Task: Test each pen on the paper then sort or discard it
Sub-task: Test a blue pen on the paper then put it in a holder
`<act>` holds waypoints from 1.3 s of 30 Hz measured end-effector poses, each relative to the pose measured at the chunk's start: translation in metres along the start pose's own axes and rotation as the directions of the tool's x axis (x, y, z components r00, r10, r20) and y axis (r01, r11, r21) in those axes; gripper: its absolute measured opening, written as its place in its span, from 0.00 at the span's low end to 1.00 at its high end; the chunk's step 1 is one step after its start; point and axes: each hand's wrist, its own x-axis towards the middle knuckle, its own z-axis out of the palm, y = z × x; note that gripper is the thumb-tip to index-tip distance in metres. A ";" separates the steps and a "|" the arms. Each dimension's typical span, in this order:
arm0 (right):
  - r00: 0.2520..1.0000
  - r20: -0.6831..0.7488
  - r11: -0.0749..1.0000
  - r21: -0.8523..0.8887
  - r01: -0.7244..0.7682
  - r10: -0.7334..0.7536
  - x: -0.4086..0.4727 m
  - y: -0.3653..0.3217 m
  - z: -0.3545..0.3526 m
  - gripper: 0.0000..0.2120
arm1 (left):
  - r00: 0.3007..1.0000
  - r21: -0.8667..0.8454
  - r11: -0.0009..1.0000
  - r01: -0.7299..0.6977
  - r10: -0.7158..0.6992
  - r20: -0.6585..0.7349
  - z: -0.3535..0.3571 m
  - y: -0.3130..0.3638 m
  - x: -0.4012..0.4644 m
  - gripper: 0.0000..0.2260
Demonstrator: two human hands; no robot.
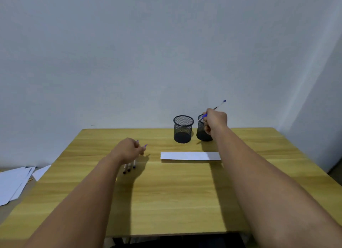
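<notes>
On the wooden counter (166, 192), the left hand (127, 151) at 10 o'clock has its grip closed around a bunch of pens (129, 167), caps pointing back toward the person. The paper strip (190, 156) lies at 1 o'clock. Beyond it stand two black mesh cups; the left cup (183, 129) looks empty. Over the right cup (201, 132), the right hand (215, 120) pinches a blue pen (219, 105), tip slanting down.

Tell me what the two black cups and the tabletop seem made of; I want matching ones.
The two black cups look like matte metal wire mesh: light shows through the fine grid. The tabletop looks like wood or wood-look laminate, with pale grain lines and a soft sheen.
</notes>
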 end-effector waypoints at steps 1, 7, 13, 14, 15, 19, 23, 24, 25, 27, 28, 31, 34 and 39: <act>0.997 0.012 0.995 -0.074 0.071 -0.070 -0.002 0.007 0.001 0.10 | 0.998 0.112 0.994 -0.004 0.011 -0.056 0.007 0.000 0.004 0.14; 0.863 0.280 0.738 -0.449 0.504 -0.420 -0.027 0.068 -0.014 0.08 | 0.975 0.519 0.854 0.019 0.100 -0.200 0.040 0.011 0.009 0.11; 0.668 0.525 0.257 -0.651 0.715 -0.528 -0.047 0.111 -0.030 0.12 | 0.977 0.632 0.775 0.016 0.121 -0.174 0.053 0.009 0.011 0.12; 0.674 0.547 0.234 -0.664 0.710 -0.496 -0.048 0.118 -0.031 0.13 | 0.976 0.641 0.768 0.008 0.132 -0.171 0.053 0.008 0.009 0.13; 0.684 0.569 0.219 -0.673 0.706 -0.457 -0.049 0.125 -0.032 0.14 | 0.972 0.641 0.767 0.000 0.150 -0.180 0.054 0.008 0.007 0.15; 0.726 0.593 0.250 -0.688 0.681 -0.348 -0.050 0.151 -0.039 0.13 | 0.906 0.537 0.836 -0.108 0.306 -0.294 0.067 0.005 -0.005 0.17; 0.718 0.585 0.267 -0.674 0.689 -0.377 -0.052 0.159 -0.047 0.13 | 0.871 0.465 0.826 -0.318 0.449 -0.201 0.080 0.003 -0.017 0.17; 0.715 0.585 0.273 -0.668 0.692 -0.383 -0.053 0.159 -0.050 0.13 | 0.873 0.464 0.812 -0.355 0.466 -0.148 0.083 0.003 -0.018 0.17; 0.710 0.585 0.279 -0.660 0.698 -0.391 -0.054 0.159 -0.054 0.13 | 0.869 0.462 0.800 -0.383 0.481 -0.112 0.085 0.002 -0.019 0.17; 0.692 0.593 0.288 -0.636 0.716 -0.412 -0.055 0.162 -0.061 0.13 | 0.859 0.454 0.790 -0.413 0.503 -0.094 0.091 0.000 -0.019 0.18; 0.684 0.596 0.292 -0.625 0.724 -0.421 -0.056 0.163 -0.066 0.13 | 0.856 0.445 0.791 -0.420 0.507 -0.095 0.095 0.000 -0.020 0.18; 0.659 0.605 0.278 -0.607 0.745 -0.447 -0.059 0.166 -0.075 0.14 | 0.852 0.418 0.794 -0.441 0.516 -0.082 0.105 0.000 -0.022 0.19; 0.623 0.609 0.245 -0.590 0.769 -0.491 -0.061 0.165 -0.081 0.15 | 0.840 0.435 0.775 -0.459 0.537 -0.071 0.115 -0.005 -0.023 0.23; 0.663 0.563 0.221 -0.656 0.722 -0.494 -0.061 0.150 -0.076 0.18 | 0.864 0.409 0.803 -0.433 0.499 -0.065 0.122 -0.013 -0.020 0.23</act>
